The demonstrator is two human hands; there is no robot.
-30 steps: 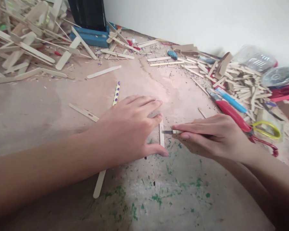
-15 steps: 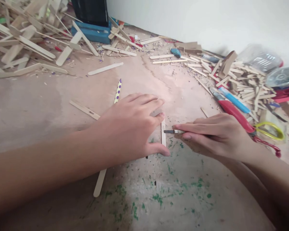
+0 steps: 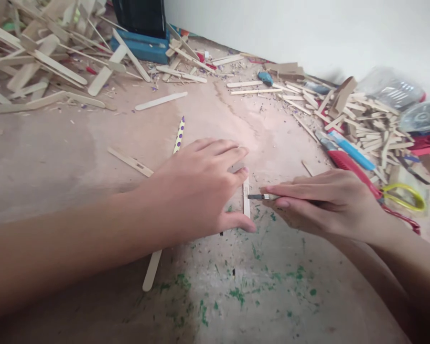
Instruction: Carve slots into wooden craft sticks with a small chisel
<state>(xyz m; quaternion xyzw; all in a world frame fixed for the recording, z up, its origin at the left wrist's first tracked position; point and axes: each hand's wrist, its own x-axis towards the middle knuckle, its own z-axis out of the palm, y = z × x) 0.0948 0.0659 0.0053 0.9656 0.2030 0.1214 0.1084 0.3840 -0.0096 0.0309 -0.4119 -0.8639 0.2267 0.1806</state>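
Observation:
My left hand [image 3: 208,186] presses a narrow wooden stick [image 3: 246,203] upright in view against the table, its thumb at the lower end and fingers at the upper end. In my right hand [image 3: 322,198] is a small craft knife [image 3: 260,196], pinched between thumb and fingers. The blade tip touches the stick's right edge, beside faint marks on it. Beneath my left hand and forearm lie a slotted stick [image 3: 129,161], a dotted pencil [image 3: 179,134] and a rounded stick [image 3: 152,271], each partly hidden.
Loose sticks [image 3: 60,62] are heaped at the back left beside a blue-based black object [image 3: 141,45]. At right lie cut pieces [image 3: 372,138], a blue cutter [image 3: 353,150], yellow-and-red-handled scissors [image 3: 404,197] and clear plastic containers [image 3: 423,116]. One stick [image 3: 161,101] lies behind the pencil.
The whole view has shifted slightly, so everything sits a little further right. Both hands keep nearly the same pose, with the blade still at the stick.

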